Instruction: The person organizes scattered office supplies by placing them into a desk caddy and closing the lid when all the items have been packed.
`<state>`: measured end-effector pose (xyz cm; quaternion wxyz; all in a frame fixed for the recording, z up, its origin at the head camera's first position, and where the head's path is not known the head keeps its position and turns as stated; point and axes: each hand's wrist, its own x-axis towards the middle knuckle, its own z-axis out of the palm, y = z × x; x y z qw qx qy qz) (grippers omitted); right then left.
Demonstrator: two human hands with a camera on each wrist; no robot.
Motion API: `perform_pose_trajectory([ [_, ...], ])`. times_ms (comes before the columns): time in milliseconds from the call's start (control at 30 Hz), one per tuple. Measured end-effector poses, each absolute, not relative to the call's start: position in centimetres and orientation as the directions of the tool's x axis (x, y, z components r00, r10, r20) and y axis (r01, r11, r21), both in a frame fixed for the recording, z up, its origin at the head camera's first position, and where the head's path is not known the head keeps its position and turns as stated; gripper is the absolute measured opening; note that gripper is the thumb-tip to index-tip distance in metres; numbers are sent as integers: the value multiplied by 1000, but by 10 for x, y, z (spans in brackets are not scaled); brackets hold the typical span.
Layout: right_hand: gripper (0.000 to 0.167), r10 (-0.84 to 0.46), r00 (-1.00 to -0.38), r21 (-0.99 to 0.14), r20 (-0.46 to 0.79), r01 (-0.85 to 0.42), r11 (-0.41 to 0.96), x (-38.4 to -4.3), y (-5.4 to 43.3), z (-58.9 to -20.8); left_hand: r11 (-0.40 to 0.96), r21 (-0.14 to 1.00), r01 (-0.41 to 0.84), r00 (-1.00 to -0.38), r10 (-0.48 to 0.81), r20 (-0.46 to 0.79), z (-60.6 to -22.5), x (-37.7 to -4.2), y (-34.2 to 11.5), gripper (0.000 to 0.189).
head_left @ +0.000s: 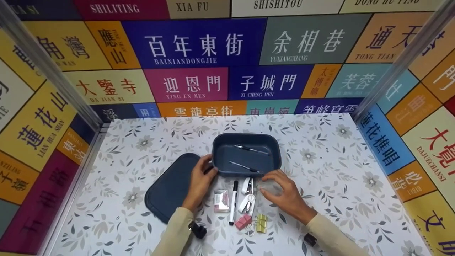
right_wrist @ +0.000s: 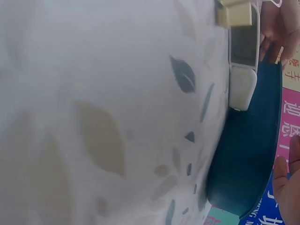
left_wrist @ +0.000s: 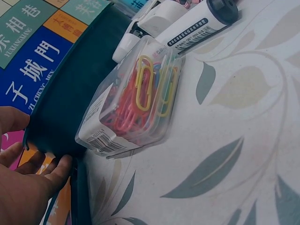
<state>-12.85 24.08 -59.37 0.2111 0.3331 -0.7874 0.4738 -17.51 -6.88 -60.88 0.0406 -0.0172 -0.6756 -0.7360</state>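
Note:
A dark blue rectangular box stands open-topped on the table with two pens in it, a black-ended pen nearer the front and another pen behind. My left hand holds the box's front left corner, thumb and fingers on either side of it. At the front right corner, my right hand has its fingertips against or very near the rim, thumb apart. Between the hands lie a clear case of coloured paper clips, a white marker and a white stapler.
The matching dark blue lid lies left of the box, partly behind my left forearm. Nearer me are a pink binder clip and a yellow binder clip. Sign-printed panels enclose the flower-patterned table at the back and sides.

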Motion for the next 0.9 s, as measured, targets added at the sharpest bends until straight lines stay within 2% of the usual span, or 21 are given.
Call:
perform_pose_trajectory([
  [233,48,-393,-660,-579,641,-751,317,-113,241,-604,-14,996,93,-994,-54,92,-609,-175,-69,52],
  [467,49,-468,-654,-548,594,-755,359,-96,246,-608,-50,996,75,-996,-50,72,-610,-174,-70,52],
  [700,42,-515,-670,-548,535,-739,391,-84,250,-611,-26,995,99,-994,-47,98,-611,-174,-70,52],
  [900,45,-550,-705,-565,448,-700,438,-76,251,-613,-15,996,82,-995,-50,81,-610,-176,-69,52],
])
